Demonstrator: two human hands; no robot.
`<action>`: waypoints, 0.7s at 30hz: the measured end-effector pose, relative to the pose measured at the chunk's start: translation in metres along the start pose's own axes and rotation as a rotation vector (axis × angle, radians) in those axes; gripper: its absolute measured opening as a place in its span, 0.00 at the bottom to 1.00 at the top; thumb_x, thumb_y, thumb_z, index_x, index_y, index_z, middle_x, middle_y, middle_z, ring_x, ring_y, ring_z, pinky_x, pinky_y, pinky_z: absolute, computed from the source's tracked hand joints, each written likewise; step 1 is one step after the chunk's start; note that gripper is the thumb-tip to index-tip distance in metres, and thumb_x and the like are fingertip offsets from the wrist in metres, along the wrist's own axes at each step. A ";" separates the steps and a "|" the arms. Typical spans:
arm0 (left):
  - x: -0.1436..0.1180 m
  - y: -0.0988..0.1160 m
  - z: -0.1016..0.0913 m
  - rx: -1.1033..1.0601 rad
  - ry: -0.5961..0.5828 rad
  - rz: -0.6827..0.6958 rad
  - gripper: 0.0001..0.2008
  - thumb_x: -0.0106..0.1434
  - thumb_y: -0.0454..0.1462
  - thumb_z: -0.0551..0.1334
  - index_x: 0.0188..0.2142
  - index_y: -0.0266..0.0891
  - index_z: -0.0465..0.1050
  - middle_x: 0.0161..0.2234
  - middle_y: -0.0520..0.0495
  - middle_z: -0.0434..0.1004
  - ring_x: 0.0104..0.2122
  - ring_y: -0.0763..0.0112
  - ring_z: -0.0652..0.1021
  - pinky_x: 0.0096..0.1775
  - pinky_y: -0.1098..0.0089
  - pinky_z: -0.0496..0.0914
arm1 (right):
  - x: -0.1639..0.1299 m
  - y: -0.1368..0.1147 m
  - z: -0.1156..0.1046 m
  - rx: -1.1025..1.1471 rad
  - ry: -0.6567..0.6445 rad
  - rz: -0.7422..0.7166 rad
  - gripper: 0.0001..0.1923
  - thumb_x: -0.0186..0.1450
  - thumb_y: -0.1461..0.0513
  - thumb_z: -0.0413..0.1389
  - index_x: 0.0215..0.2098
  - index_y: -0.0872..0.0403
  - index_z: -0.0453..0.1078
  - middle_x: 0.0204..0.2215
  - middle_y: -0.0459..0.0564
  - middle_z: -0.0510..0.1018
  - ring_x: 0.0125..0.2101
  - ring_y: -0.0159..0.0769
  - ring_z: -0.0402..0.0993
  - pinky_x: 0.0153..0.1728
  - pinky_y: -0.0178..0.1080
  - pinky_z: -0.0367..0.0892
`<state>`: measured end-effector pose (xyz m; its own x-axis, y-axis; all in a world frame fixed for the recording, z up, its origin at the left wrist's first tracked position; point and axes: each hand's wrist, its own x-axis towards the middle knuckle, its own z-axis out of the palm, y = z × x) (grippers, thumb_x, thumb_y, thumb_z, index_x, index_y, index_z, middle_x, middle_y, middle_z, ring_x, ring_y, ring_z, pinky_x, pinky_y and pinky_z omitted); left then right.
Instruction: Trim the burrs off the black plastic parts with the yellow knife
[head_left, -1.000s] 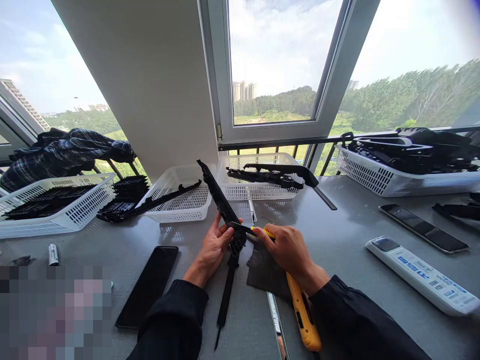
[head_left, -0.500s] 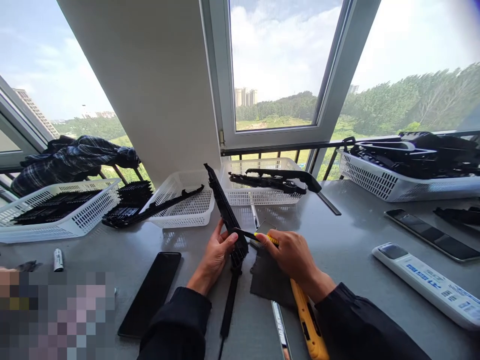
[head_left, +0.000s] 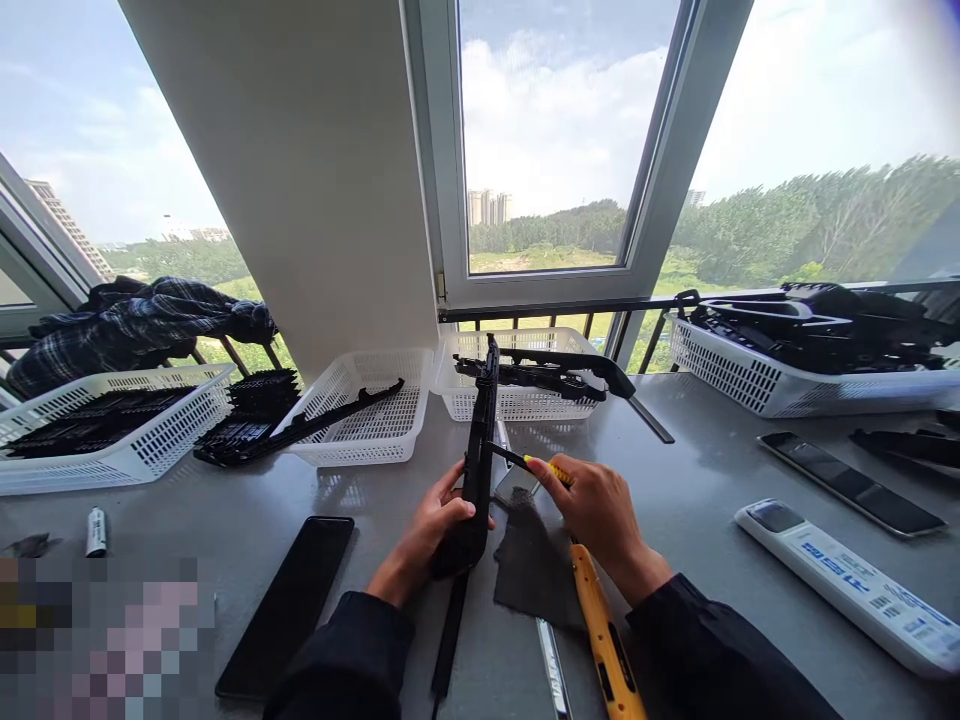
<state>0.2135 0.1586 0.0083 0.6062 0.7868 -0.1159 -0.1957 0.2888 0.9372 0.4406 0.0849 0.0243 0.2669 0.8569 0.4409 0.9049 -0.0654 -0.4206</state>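
My left hand [head_left: 433, 525] grips a long black plastic trim part [head_left: 480, 455] near its lower, wider end, the part standing nearly upright over the table. My right hand [head_left: 600, 510] is closed around a knife [head_left: 561, 474] with a yellow handle; its dark, narrow blade [head_left: 511, 457] points left and meets the part's right edge. Below the hands lie a dark grey cloth [head_left: 532, 565], an orange-yellow tool [head_left: 604, 630], a slim silver tool [head_left: 552, 660] and a black strip [head_left: 451, 640]. Fingers of my left hand behind the part are mostly hidden.
White baskets [head_left: 379, 450] line the window side, with black parts in or across several of them. A black phone [head_left: 289, 605] lies left of my hands. To the right are a white elongated device [head_left: 847, 590] and a dark flat device [head_left: 851, 483].
The trim part has been turned over from its ribbed side to a smoother face, and its top has swung right. The blade has shifted to the part's right edge.
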 end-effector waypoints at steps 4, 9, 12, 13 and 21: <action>0.000 -0.005 -0.004 0.042 -0.069 -0.001 0.40 0.53 0.39 0.69 0.67 0.38 0.68 0.27 0.44 0.83 0.25 0.63 0.81 0.26 0.72 0.68 | 0.001 0.002 -0.001 -0.002 0.020 0.006 0.40 0.73 0.34 0.37 0.23 0.52 0.69 0.19 0.50 0.75 0.22 0.34 0.68 0.28 0.37 0.46; -0.002 0.000 0.000 0.043 -0.107 -0.015 0.42 0.52 0.39 0.69 0.67 0.39 0.67 0.26 0.50 0.79 0.25 0.63 0.82 0.26 0.72 0.71 | 0.002 0.004 -0.002 -0.008 0.061 0.013 0.40 0.73 0.34 0.37 0.22 0.52 0.68 0.18 0.49 0.75 0.21 0.33 0.66 0.27 0.36 0.45; -0.003 0.007 0.004 0.069 -0.130 -0.053 0.44 0.51 0.38 0.69 0.68 0.36 0.64 0.27 0.51 0.79 0.26 0.63 0.82 0.28 0.71 0.72 | 0.002 0.007 -0.002 -0.012 0.085 0.041 0.40 0.73 0.34 0.38 0.22 0.52 0.69 0.17 0.48 0.73 0.20 0.33 0.65 0.27 0.36 0.44; -0.004 0.009 0.005 0.078 -0.128 -0.060 0.44 0.50 0.38 0.69 0.68 0.35 0.64 0.28 0.51 0.79 0.26 0.63 0.82 0.28 0.71 0.72 | 0.002 0.008 -0.001 -0.011 0.087 0.042 0.40 0.73 0.34 0.39 0.23 0.52 0.69 0.17 0.47 0.73 0.20 0.33 0.65 0.27 0.35 0.44; 0.001 0.002 -0.001 0.080 -0.094 -0.055 0.45 0.50 0.40 0.69 0.67 0.34 0.62 0.26 0.52 0.78 0.25 0.62 0.82 0.26 0.72 0.70 | -0.003 0.000 -0.002 0.126 0.059 -0.152 0.36 0.75 0.38 0.44 0.23 0.53 0.70 0.18 0.46 0.73 0.21 0.31 0.67 0.28 0.35 0.50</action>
<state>0.2132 0.1599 0.0095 0.6847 0.7152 -0.1403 -0.0999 0.2827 0.9540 0.4407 0.0816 0.0247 0.1529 0.8203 0.5512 0.8884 0.1302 -0.4401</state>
